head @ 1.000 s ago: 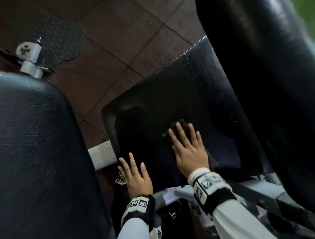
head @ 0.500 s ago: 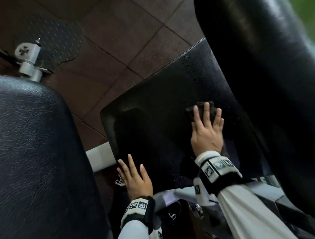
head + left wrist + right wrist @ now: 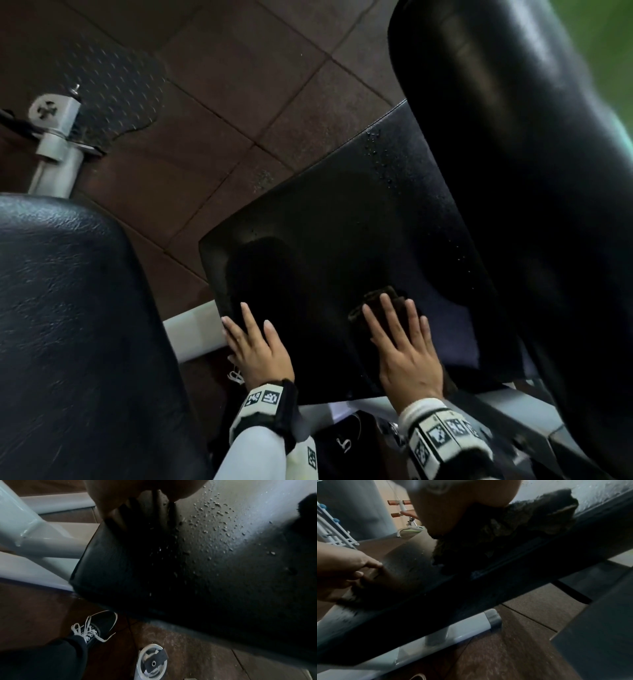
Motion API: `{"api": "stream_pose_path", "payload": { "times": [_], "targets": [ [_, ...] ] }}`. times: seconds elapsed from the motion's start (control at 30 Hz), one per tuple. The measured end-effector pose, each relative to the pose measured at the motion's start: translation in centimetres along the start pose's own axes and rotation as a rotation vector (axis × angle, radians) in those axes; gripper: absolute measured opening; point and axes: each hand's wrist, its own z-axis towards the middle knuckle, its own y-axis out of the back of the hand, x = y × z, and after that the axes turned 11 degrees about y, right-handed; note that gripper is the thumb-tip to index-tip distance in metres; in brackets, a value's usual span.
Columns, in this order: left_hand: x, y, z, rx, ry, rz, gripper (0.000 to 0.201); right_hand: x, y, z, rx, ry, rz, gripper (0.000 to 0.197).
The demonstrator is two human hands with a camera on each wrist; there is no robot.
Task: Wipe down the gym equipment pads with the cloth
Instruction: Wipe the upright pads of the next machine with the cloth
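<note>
Under the right hand (image 3: 406, 356), flat with fingers spread, the dark cloth (image 3: 383, 299) is pressed against the black seat pad (image 3: 325, 240), near the pad's six o'clock edge. At nine o'clock from it the left hand (image 3: 257, 346) lies open, fingers straight, bracing the pad's corner and holding nothing. Droplets (image 3: 378, 154) sit toward one o'clock, so I'd judge the next strokes should run there, palm kept flat, passes overlapping. Only the left wrist view shows more beaded water (image 3: 214, 513) beside the fingers, plus a laced shoe (image 3: 96, 627) on the floor; only the right wrist view shows the cloth's fuzzy texture (image 3: 522, 524).
</note>
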Motion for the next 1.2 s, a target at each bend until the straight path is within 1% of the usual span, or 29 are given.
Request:
{"api": "stream_pose_path", "payload": {
  "times": [0.07,0.13,0.17,0.23,0.3,0.37,0.43,0.5,0.57,0.63,0.7,0.8,0.87,0.93,1.0,1.03,1.13,1.2],
  "targets": [
    [-0.4,-0.1,1.2,-0.016,-0.037,0.021,0.055,-0.5,0.3,1.3,-0.024,-0.066,0.014,0.063],
    [-0.6,-0.1,2.0,-0.032,-0.076,0.026,0.062,-1.1,0.8,3.8,-0.056,-0.139,0.028,0.059],
    [-0.6,-0.1,2.1,-0.029,-0.076,0.027,0.065,-1.4,1.1,5.4,-0.068,-0.167,0.034,0.057],
    [-0.7,0.0,2.0,-0.011,-0.062,0.03,0.064,-1.9,1.9,8.9,-0.085,-0.198,0.045,0.054],
    [-0.9,0.1,1.6,-0.001,-0.063,0.027,0.063,-2.4,2.6,12.8,-0.089,-0.21,0.054,0.051],
    [-1.1,0.2,1.5,-0.009,-0.089,0.044,0.068,-2.6,3.2,16.7,-0.086,-0.219,0.071,0.051],
    [-1.2,0.1,1.5,-0.022,-0.086,0.052,0.07,-2.3,3.6,20.1,-0.087,-0.228,0.078,0.05],
    [-1.2,0.1,1.4,-0.012,-0.084,0.055,0.068,-1.4,3.6,22.7,-0.063,-0.22,0.08,0.049],
    [-1.2,0.1,1.5,0.0,-0.104,0.06,0.066,-0.1,3.8,24.3,-0.056,-0.173,0.046,0.049],
    [-1.2,0.0,1.6,0.008,-0.107,0.071,0.064,0.9,3.5,24.7,-0.002,-0.079,0.024,0.051],
    [-1.1,0.0,1.7,-0.002,-0.117,0.091,0.061,1.8,2.8,23.6,0.049,0.047,0.006,0.051],
    [-1.1,-0.1,1.8,-0.005,-0.117,0.098,0.059,2.4,2.1,20.0,0.022,0.177,-0.031,0.052],
    [-1.1,-0.1,1.8,-0.007,-0.112,0.103,0.061,1.8,1.5,16.9,0.027,0.216,-0.047,0.056],
    [-1.1,-0.2,1.8,-0.013,-0.11,0.101,0.062,0.7,1.4,14.2,0.021,0.187,-0.062,0.065],
    [-1.1,-0.1,1.7,-0.018,-0.112,0.094,0.062,-0.4,1.8,12.8,0.008,0.095,-0.073,0.07],
    [-1.1,-0.1,1.7,-0.019,-0.116,0.094,0.062,-0.9,2.1,12.7,-0.002,0.04,-0.07,0.07],
    [-1.2,-0.1,1.5,-0.024,-0.111,0.082,0.06,-2.2,3.0,14.5,-0.08,-0.118,-0.019,0.061],
    [-1.4,0.0,1.5,-0.01,-0.107,0.083,0.059,-2.8,3.7,17.3,-0.111,-0.176,0.003,0.055]
  ]
}}
